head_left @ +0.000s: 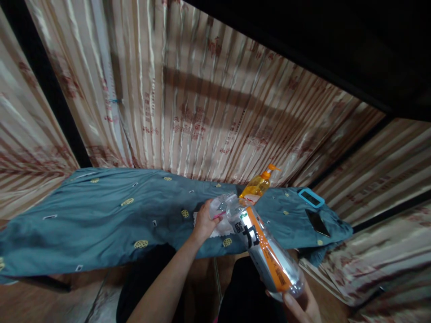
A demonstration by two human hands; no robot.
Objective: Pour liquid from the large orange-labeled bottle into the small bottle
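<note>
Curtained table point(101, 215): right hand point(303, 305) grips tilted bottle point(262, 246); left hand point(204, 220) pinches cup point(220, 207) at 11 o'clock; overshoot risks spilling.

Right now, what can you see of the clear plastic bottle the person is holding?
The clear plastic bottle looks empty, with a white and orange label bearing dark characters. It is tilted, base toward the camera, neck pointing up and away over the teal cloth. The right hand grips its base; the left hand is at the neck end, holding something pink and clear. An orange pump bottle stands just behind the neck. Whether a cap is on cannot be told.
</note>
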